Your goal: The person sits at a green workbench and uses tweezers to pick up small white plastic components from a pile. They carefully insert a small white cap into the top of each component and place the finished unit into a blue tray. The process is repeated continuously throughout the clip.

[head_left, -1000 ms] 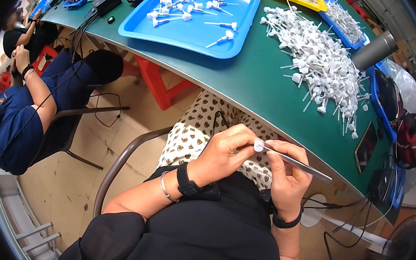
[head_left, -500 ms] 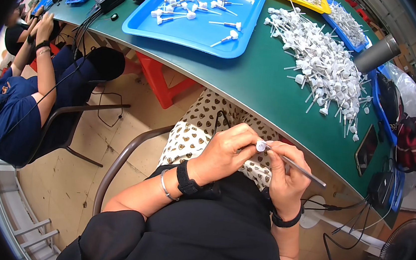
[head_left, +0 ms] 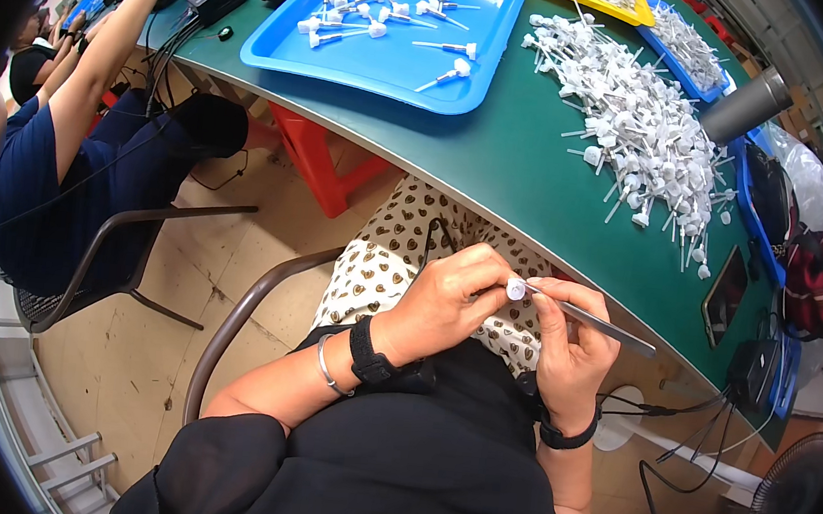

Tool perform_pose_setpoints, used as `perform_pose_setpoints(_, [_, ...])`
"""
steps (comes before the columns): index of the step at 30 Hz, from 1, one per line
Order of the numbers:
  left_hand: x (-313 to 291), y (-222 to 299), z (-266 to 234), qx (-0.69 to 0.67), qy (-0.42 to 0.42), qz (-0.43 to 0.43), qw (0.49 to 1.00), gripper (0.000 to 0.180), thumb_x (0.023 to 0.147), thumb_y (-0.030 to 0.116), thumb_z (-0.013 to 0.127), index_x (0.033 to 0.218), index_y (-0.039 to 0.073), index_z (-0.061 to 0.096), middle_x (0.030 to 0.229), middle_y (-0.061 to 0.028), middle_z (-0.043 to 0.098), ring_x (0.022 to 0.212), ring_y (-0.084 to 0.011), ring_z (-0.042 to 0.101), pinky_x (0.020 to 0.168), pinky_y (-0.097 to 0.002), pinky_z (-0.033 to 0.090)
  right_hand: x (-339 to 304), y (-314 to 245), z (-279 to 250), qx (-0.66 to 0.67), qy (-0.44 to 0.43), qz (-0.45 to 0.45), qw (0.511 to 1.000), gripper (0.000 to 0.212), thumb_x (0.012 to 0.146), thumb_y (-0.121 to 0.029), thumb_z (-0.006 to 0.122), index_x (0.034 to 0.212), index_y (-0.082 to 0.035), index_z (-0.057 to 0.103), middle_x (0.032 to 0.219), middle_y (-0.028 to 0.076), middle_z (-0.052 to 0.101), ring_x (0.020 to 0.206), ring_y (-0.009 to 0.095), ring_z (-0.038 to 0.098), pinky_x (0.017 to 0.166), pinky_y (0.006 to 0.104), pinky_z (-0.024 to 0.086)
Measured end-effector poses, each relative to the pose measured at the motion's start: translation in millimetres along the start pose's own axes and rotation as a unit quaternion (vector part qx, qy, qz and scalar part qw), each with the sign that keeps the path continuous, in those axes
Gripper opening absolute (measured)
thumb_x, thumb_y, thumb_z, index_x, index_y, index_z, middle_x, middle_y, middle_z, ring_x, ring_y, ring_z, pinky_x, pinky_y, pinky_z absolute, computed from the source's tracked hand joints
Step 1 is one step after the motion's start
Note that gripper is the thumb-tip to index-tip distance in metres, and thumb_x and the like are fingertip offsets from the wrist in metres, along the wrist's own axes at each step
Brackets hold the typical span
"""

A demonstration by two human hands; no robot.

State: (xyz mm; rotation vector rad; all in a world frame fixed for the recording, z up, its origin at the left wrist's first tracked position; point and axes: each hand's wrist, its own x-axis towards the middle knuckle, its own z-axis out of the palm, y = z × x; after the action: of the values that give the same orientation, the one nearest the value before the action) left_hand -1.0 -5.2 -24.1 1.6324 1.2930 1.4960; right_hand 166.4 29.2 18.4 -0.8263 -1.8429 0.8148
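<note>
Over my lap, my left hand (head_left: 442, 305) pinches a small white round plastic piece (head_left: 515, 289) between thumb and fingers. My right hand (head_left: 572, 362) is closed around a pair of slim metal tweezers (head_left: 619, 334); their tip reaches the white piece, and the back end sticks out to the right. Whether the tip grips or only touches the piece is too small to tell. On the green table beyond lies a big heap of white plastic pieces with thin stems (head_left: 632, 130). A blue tray (head_left: 379, 76) to its left holds several similar pieces with dark shafts.
A yellow tray (head_left: 643, 10) and another blue tray stand behind the heap. A grey cylinder (head_left: 748, 106), a phone (head_left: 724, 297) and a dark red bag (head_left: 810, 286) are at the right. A co-worker's arm (head_left: 105, 49) reaches over the table at the left. Cables hang below the edge.
The tweezers have turned in my right hand, their back end slightly lower and their broad side showing. My left hand stays put. The co-worker's arm has stretched forward onto the table.
</note>
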Motion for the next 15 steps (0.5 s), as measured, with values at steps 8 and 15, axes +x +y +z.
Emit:
perform_pose_setpoints(8, [0.7,-2.3,1.2,0.016,0.007,0.01,1.0,0.014,0.085,-0.003,0.074,0.098,0.002,0.072,0.091,-0.0089,0.067,0.076,-0.0202,0.065,0.063,-0.0305,0.052,0.1,-2.9,1.7,0.007,0.01,0.013,1.0,0.009,0.092,0.0,0.072,0.1,0.002,0.068,0.096,0.012,0.074,0.082,0.02,0.072,0.072,0.0298,0.057])
perform_pose_setpoints(15, [2.3,1.7,0.1,0.009,0.002,0.007,1.0,0.013,0.086,-0.002,0.075,0.098,0.002,0.072,0.09,-0.0086,0.067,0.076,-0.0193,0.066,0.063,-0.0298,0.052,-0.6,-3.8,2.6,0.036,0.02,0.031,0.999,0.009,0.092,0.001,0.072,0.1,0.003,0.068,0.096,0.012,0.073,0.084,0.018,0.071,0.075,0.0284,0.056])
